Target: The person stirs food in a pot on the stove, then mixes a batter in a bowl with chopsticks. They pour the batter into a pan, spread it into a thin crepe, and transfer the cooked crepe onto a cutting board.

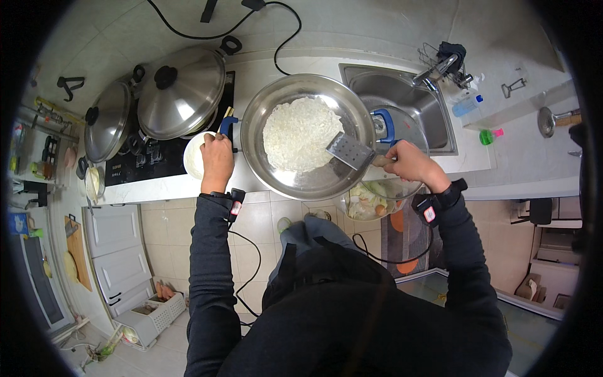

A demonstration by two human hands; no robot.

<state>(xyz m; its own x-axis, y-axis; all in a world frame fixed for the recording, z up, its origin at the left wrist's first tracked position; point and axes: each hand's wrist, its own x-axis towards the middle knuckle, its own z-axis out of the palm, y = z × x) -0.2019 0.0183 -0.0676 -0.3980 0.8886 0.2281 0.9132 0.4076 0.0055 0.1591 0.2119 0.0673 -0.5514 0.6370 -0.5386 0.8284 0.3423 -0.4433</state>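
A wide stainless steel pan (306, 186) lies before me, holding a flat white mass of grainy food (301, 134) that looks like cooked rice. My right hand (410, 160) grips the pale handle of a slotted metal spatula (351, 151). The spatula's blade overlaps the right edge of the food. Closed around the pan's left blue handle (229, 125) is my left hand (217, 162), which hides part of that handle. A white bowl (193, 158) sits just left of this hand and is partly covered by it. The pan's right blue handle (387, 126) is free.
Two lidded steel woks (183, 99) (109, 120) stand on the black cooktop (141, 165) at left. A clear glass lid (414, 141) overlaps the steel sink (447, 136) at right. Below the counter, a container (351, 212) holds vegetable scraps. Cables (256, 264) hang near both arms.
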